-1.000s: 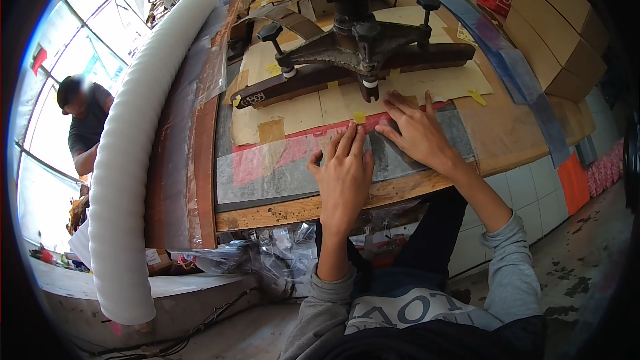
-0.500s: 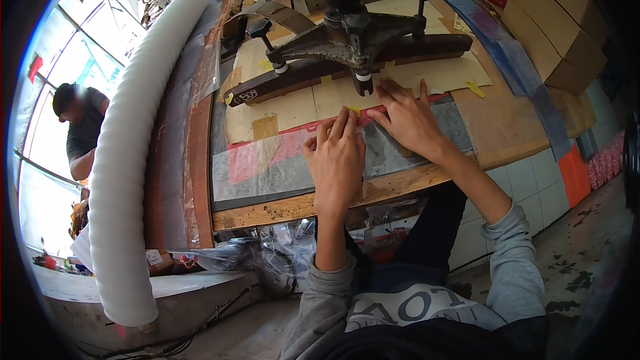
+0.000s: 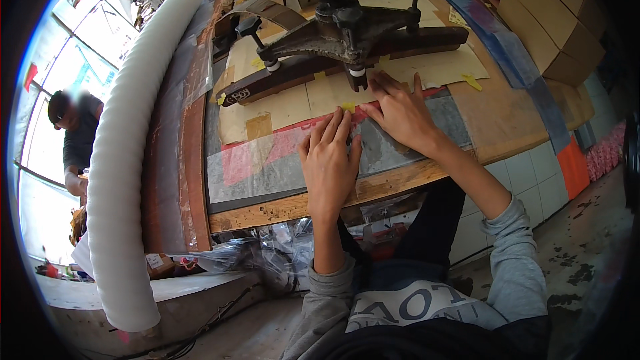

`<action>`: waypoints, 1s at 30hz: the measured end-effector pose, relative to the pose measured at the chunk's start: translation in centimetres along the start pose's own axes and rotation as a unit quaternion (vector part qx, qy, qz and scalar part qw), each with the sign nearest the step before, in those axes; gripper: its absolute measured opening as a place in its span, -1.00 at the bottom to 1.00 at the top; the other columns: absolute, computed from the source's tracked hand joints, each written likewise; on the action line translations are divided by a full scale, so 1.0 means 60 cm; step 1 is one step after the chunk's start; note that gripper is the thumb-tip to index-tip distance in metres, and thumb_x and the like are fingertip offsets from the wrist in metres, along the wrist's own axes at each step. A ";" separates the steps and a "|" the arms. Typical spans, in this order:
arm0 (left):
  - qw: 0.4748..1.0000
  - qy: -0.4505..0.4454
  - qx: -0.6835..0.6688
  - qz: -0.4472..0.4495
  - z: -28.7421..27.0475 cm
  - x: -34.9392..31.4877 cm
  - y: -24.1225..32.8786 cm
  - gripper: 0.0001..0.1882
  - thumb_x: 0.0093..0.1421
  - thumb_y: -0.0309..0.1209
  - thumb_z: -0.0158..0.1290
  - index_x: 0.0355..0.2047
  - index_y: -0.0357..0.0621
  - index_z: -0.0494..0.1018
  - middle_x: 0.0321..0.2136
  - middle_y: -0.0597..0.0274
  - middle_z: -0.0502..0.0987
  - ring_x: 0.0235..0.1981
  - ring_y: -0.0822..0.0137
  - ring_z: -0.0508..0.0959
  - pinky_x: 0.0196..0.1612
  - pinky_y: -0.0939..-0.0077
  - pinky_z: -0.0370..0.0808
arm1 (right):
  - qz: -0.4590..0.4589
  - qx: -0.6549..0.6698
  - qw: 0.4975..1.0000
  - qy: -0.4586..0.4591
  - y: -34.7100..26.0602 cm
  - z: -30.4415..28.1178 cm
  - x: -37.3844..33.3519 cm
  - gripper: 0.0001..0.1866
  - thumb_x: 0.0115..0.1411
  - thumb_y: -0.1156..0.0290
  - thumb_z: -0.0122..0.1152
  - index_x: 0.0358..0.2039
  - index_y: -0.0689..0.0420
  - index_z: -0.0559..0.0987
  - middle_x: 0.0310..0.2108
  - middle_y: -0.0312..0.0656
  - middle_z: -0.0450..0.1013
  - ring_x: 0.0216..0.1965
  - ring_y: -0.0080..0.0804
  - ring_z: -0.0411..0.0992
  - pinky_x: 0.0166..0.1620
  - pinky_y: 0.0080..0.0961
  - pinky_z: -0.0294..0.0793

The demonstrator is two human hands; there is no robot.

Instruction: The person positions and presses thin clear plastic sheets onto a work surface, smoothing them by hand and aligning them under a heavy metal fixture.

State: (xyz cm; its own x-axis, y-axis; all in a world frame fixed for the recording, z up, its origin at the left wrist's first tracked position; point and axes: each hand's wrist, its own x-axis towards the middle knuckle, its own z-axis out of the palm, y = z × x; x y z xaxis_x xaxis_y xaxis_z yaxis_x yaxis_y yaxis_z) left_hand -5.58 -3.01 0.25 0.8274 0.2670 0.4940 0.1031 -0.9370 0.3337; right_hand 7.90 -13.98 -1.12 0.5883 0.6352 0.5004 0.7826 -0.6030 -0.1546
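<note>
A cream sheet (image 3: 280,111) lies on a dark grey pad at the front of the wooden table, with a thin red strip (image 3: 235,165) showing along its near edge. My left hand (image 3: 329,168) lies flat there, its fingertips beside a scrap of yellow tape (image 3: 347,107). To its right, my right hand (image 3: 405,117) rests with spread fingers on the same edge; its index finger reaches close to the press foot. Both hands hold nothing that I can see. Just beyond them stands a dark metal press head (image 3: 333,43) with a long bar (image 3: 293,80) over the sheet.
A long white foam roll (image 3: 127,160) runs along the left side, and a person (image 3: 81,130) is behind it. Cardboard boxes (image 3: 550,20) stand at the right, next to a blue strip (image 3: 493,37) hanging over the table edge. Clear plastic film (image 3: 283,247) bunches below the table.
The table and press sit slightly further left and up in the picture. My hands keep nearly the same place at the sheet's edge. The person behind the roll has shifted a little.
</note>
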 end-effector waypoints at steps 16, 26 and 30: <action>1.000 -0.001 0.019 -0.012 0.006 0.002 0.001 -0.59 0.19 -0.28 0.00 0.06 -0.05 0.41 0.07 0.23 0.43 0.11 0.24 0.36 0.15 0.25 0.18 | 0.004 0.029 0.999 -0.019 -0.001 -0.005 0.007 -0.49 0.18 0.13 0.11 -0.02 0.28 0.44 0.06 -0.07 0.34 0.12 -0.23 0.31 0.11 0.44 0.02; 1.000 -0.004 0.013 -0.016 0.004 0.006 0.000 -0.60 0.19 -0.30 0.00 0.05 -0.07 0.42 0.06 0.22 0.44 0.10 0.24 0.38 0.14 0.26 0.21 | 0.007 0.023 1.000 -0.016 -0.003 -0.003 0.007 -0.49 0.17 0.14 0.11 -0.02 0.30 0.44 0.07 -0.06 0.34 0.12 -0.23 0.31 0.12 0.40 0.04; 1.000 -0.004 0.013 -0.019 0.004 0.006 0.000 -0.61 0.20 -0.30 -0.01 0.04 -0.06 0.42 0.06 0.23 0.44 0.09 0.24 0.39 0.13 0.26 0.21 | 0.006 0.012 1.000 -0.007 -0.003 0.000 0.005 -0.49 0.17 0.14 0.11 -0.03 0.30 0.45 0.06 -0.06 0.34 0.12 -0.24 0.31 0.11 0.40 0.04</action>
State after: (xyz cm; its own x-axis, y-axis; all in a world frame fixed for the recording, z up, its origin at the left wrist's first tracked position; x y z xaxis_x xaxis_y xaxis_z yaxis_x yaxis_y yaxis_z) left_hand -5.15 -2.96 0.24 0.8270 0.3009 0.4750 0.1490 -0.9318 0.3309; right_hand 7.95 -13.68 -0.92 0.6002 0.6352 0.4861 0.7804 -0.5983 -0.1817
